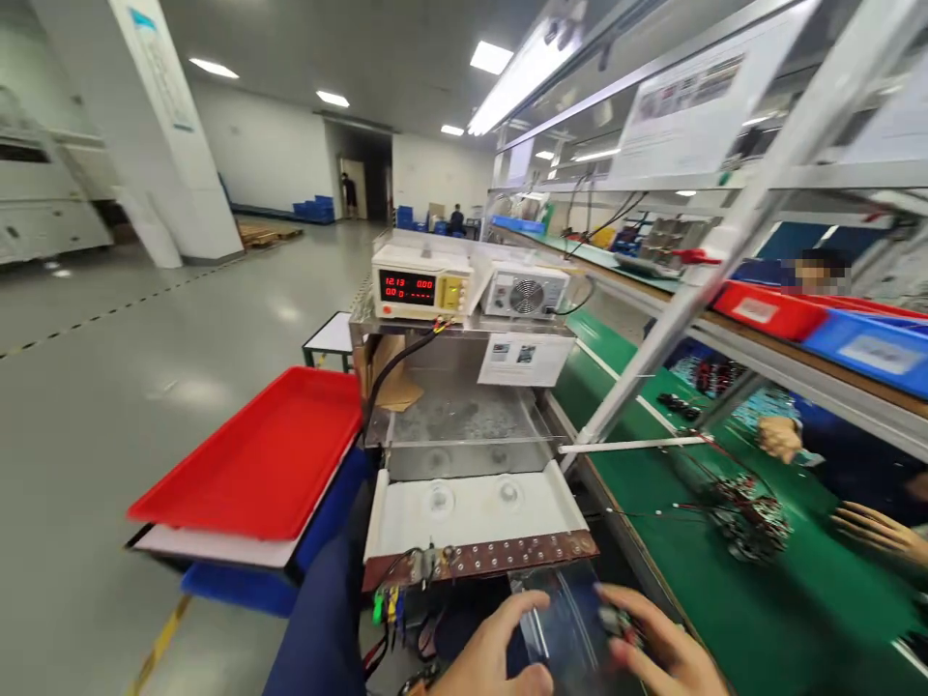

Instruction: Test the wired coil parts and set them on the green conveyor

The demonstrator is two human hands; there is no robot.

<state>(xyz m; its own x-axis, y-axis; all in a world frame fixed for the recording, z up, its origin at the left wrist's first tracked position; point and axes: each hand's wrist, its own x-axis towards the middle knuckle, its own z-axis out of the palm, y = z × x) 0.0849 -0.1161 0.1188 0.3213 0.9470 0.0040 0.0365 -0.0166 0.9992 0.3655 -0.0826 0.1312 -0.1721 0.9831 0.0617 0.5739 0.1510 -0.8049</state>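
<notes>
Low in the view, my left hand (493, 652) grips the left side of a clear plastic bag (569, 623), its thumb and finger at the bag's edge. My right hand (663, 643) is at the bag's right side and pinches a small electronic part (620, 623) with a bit of red on it; blur hides its details. Just beyond the bag lies a brown terminal strip (507, 553) with rows of metal studs, fronting a white fixture (475, 507). Coloured clips (390, 606) in green, yellow and blue hang at its left end.
A power supply (420, 280) with red digits stands on the shelf ahead. To the left, a red tray (253, 464) rests on a small table. On the right runs a green bench (652, 483) with a pile of wired parts (750, 522) and a co-worker's hands (779, 440).
</notes>
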